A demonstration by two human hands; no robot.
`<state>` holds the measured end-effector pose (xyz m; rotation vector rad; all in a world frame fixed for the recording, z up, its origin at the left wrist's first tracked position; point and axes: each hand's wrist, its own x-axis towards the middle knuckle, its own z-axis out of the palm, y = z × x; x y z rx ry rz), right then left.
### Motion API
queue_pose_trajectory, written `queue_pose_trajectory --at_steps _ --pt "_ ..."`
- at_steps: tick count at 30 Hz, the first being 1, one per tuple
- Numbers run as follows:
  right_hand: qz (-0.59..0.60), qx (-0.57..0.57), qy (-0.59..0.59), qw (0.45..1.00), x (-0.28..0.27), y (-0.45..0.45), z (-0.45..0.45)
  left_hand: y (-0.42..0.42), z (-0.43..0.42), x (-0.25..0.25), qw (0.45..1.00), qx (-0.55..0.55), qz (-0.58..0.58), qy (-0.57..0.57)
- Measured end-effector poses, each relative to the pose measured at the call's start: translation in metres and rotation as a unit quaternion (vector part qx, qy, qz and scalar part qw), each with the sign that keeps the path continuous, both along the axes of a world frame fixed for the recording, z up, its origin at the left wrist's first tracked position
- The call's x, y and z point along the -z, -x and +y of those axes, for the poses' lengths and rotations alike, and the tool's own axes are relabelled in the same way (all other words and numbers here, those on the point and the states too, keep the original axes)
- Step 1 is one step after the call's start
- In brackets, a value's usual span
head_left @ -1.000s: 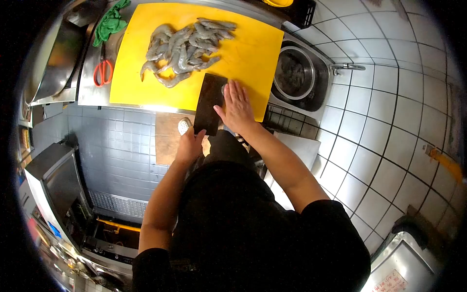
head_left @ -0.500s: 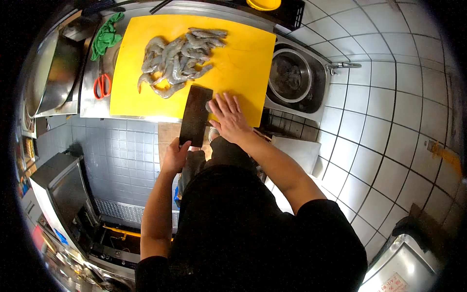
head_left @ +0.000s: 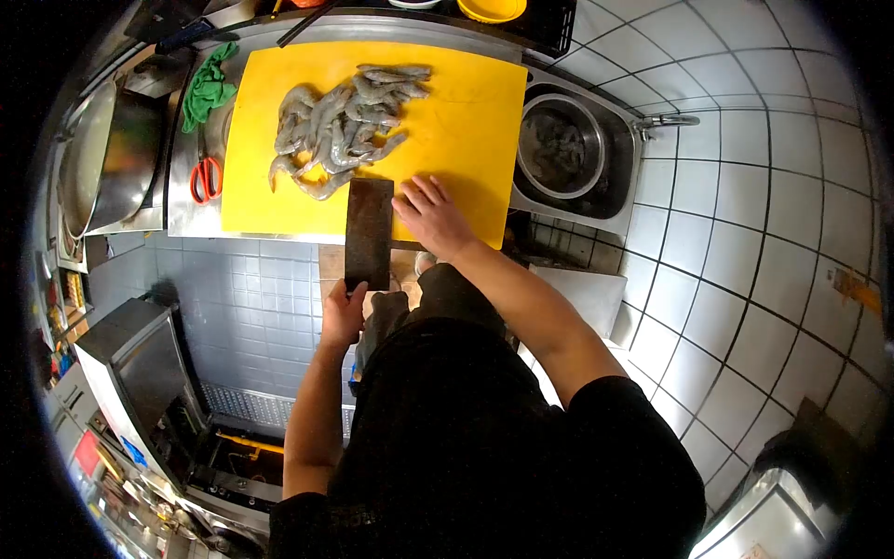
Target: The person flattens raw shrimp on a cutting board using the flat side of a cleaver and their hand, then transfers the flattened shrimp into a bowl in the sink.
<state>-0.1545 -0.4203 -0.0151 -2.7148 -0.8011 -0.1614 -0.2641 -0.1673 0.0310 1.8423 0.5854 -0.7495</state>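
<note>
My left hand [head_left: 343, 315] is closed round the handle end of a dark, broad-bladed cleaver [head_left: 370, 233]. The blade reaches over the near edge of the yellow cutting board [head_left: 466, 102], its far end close to the shrimp pile. My right hand [head_left: 434, 219] rests on the board just right of the blade, fingers stretched out and fairly close together. Whether anything small lies under those fingertips is hidden. Several grey raw shrimp [head_left: 340, 121] are heaped on the board beyond the cleaver.
Right of the board, a metal bowl [head_left: 599, 154] with dark contents sits in the sink [head_left: 619, 200], near a tap [head_left: 672, 121]. Red-handled scissors [head_left: 205, 180] and a green cloth [head_left: 209, 86] lie to the left. A yellow bowl [head_left: 494, 9] stands behind.
The cleaver has turned from a slant to nearly straight. My right hand's fingers, spread before, have drawn closer together and point more to the left. The whole view has shifted slightly.
</note>
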Motion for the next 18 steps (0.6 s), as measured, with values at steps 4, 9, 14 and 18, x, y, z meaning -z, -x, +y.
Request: queue_pose_trajectory --at_steps 4,9,14,18 --pt "-0.065 0.064 -0.026 0.995 0.011 -0.023 -0.038 0.004 0.0 0.001 1.0 0.0 -0.017 -0.004" --pt "-0.042 0.303 0.102 0.947 0.001 -0.057 -0.179 0.014 0.0 0.012 0.998 0.014 -0.056 -0.017" --pt "-0.056 0.255 0.05 0.964 -0.043 -0.096 -0.167 0.017 -0.007 0.004 1.0 0.001 -0.024 -0.003" --pt "-0.034 -0.021 -0.113 0.993 -0.023 -0.115 -0.058 0.023 -0.006 0.001 1.0 -0.009 -0.017 0.017"
